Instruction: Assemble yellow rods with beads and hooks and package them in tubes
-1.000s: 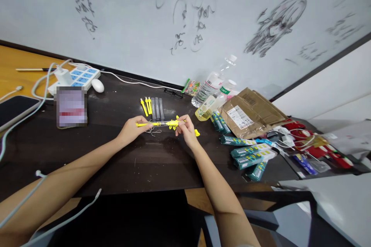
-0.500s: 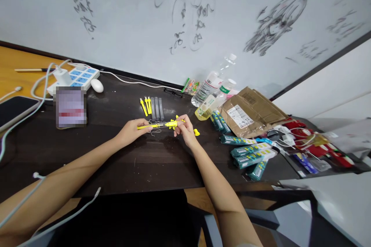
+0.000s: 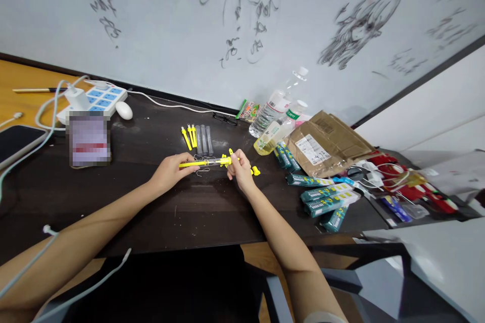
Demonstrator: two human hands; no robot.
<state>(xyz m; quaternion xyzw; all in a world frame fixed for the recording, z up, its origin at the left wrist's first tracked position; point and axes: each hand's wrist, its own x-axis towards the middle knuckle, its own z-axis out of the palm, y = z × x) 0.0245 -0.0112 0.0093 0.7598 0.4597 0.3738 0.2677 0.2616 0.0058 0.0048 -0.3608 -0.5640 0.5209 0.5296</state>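
My left hand [image 3: 170,173] is closed on the rear of a thin yellow stick [image 3: 188,164] with a clear tube [image 3: 212,161] at its front. My right hand [image 3: 241,170] pinches a yellow end piece [image 3: 226,160] at the tube's right end. The stick lies level just above the table, and the fingers hide part of both ends. Beyond the hands lie several yellow sticks [image 3: 186,139] beside several clear grey tubes [image 3: 204,140]. Thin metal wire hooks [image 3: 202,173] lie under the held stick. Small yellow pieces [image 3: 255,170] rest right of my right hand.
Several green packets [image 3: 329,204] lie at the right, below a brown cardboard parcel [image 3: 328,144]. Bottles [image 3: 271,111] stand by the whiteboard [image 3: 170,25]. At the left are a power strip [image 3: 108,98], a white mouse [image 3: 124,110] and a phone [image 3: 20,144]. White cables cross the left side.
Between my hands, the yellow section inside the clear tube has given way to a paler one. Both hands keep their holds, and the view has shifted slightly.
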